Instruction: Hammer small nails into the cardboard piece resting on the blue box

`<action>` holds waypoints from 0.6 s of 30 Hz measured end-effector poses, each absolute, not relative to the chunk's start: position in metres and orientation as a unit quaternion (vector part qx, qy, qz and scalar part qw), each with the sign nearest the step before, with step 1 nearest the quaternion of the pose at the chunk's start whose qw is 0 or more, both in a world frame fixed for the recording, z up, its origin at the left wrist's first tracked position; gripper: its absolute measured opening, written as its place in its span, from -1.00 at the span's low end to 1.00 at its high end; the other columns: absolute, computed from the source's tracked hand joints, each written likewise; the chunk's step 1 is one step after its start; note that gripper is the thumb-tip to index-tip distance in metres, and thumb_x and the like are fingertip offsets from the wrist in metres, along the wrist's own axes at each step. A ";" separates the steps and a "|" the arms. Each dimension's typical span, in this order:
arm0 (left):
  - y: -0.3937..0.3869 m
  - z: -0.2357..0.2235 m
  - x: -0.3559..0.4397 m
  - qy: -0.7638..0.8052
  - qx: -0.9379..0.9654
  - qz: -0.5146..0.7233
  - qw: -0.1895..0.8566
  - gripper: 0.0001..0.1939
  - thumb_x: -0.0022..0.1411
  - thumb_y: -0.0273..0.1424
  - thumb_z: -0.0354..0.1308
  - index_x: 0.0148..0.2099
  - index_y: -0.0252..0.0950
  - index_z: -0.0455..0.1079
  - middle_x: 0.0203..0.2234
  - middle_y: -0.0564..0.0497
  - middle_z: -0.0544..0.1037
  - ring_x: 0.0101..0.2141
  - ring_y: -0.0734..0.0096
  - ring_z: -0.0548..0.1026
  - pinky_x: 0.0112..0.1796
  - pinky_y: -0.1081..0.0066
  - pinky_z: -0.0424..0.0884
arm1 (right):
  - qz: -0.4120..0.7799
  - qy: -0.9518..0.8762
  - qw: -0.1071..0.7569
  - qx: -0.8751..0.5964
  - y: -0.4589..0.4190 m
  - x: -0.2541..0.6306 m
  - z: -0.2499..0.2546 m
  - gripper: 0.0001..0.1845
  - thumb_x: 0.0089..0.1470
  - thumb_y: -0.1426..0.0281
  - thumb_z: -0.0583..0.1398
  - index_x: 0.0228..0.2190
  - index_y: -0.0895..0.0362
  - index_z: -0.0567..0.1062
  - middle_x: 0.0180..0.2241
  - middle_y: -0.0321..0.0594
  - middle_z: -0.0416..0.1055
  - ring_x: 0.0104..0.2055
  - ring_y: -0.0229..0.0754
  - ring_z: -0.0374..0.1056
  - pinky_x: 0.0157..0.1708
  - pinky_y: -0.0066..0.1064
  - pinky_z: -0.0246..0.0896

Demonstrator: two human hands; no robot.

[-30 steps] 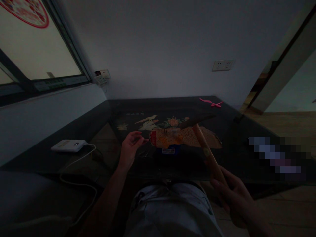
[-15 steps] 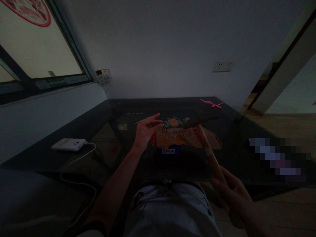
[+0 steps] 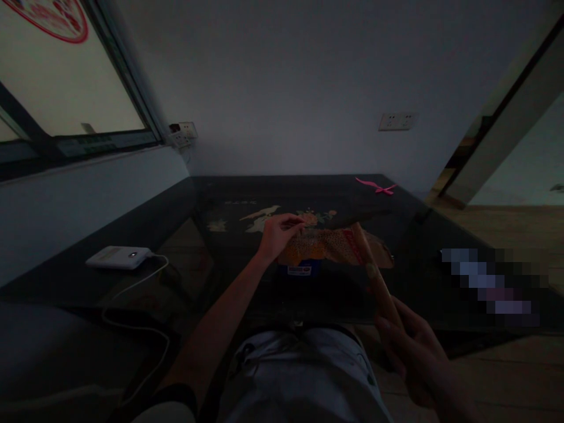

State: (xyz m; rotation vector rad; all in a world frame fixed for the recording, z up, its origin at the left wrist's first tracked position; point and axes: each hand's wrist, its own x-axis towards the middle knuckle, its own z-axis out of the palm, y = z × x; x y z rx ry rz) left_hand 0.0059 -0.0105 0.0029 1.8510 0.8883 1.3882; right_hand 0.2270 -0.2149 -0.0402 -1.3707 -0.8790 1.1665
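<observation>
One dark table, pale wall behind — right grip clasps a hammer, left grip unclear.

At the near left, the person wears a short, pale sleeve, whitish in the dim light, edged with a wide dark band that circles the arm. Beyond that edge the left forearm is bare, narrowing smoothly to a bare left hand. On the right, the right hand is bare too. At near centre spreads a loose, pale greyish garment, softly creased, with small dark marks along its left and right edges; whether shirt or trousers is unclear.
</observation>
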 end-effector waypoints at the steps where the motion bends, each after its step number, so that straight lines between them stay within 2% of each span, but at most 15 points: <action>1: -0.011 0.003 0.006 0.339 0.711 0.527 0.319 -0.88 0.08 -0.37 0.21 -0.33 -0.31 0.47 -0.46 -0.02 0.56 -0.40 0.38 0.54 -0.26 0.37 0.48 | 0.493 -0.363 0.538 -0.579 -0.215 0.227 -0.041 -0.34 -0.13 0.18 0.32 0.03 0.06 0.38 -0.62 -0.44 0.25 -0.71 -0.37 0.09 -0.76 -0.54 0.02; 3: -0.011 0.002 0.005 0.341 0.719 0.521 0.308 -0.89 0.09 -0.37 0.20 -0.32 -0.30 0.47 -0.45 -0.02 0.57 -0.39 0.37 0.54 -0.26 0.35 0.48 | 0.509 -0.346 0.536 -0.578 -0.214 0.228 -0.043 -0.33 -0.17 0.18 0.34 0.01 0.06 0.39 -0.61 -0.44 0.26 -0.69 -0.36 0.12 -0.73 -0.54 0.05; 8: -0.010 0.000 0.004 0.359 0.729 0.513 0.278 -0.93 0.08 -0.40 0.21 -0.35 -0.28 0.47 -0.41 -0.01 0.58 -0.37 0.37 0.54 -0.27 0.35 0.48 | 0.518 -0.364 0.520 -0.573 -0.211 0.228 -0.039 -0.36 -0.14 0.14 0.32 0.01 0.02 0.38 -0.62 -0.46 0.22 -0.75 -0.43 -0.03 -0.80 -0.55 -0.07; 12: -0.009 -0.001 0.004 0.358 0.736 0.505 0.274 -0.93 0.08 -0.42 0.21 -0.34 -0.28 0.48 -0.39 -0.02 0.58 -0.36 0.36 0.54 -0.27 0.35 0.48 | 0.501 -0.430 0.492 -0.567 -0.205 0.232 -0.028 -0.35 -0.10 0.16 0.30 0.05 0.04 0.36 -0.57 -0.41 0.27 -0.72 -0.40 0.05 -0.77 -0.54 0.02; 18: -0.011 -0.001 0.002 0.357 0.740 0.490 0.290 -0.91 0.04 -0.49 0.22 -0.32 -0.31 0.47 -0.39 -0.04 0.57 -0.34 0.35 0.54 -0.24 0.32 0.47 | 0.482 -0.475 0.470 -0.567 -0.197 0.229 -0.007 -0.35 -0.06 0.15 0.28 0.07 0.06 0.34 -0.49 -0.35 0.31 -0.67 -0.40 0.10 -0.76 -0.58 0.05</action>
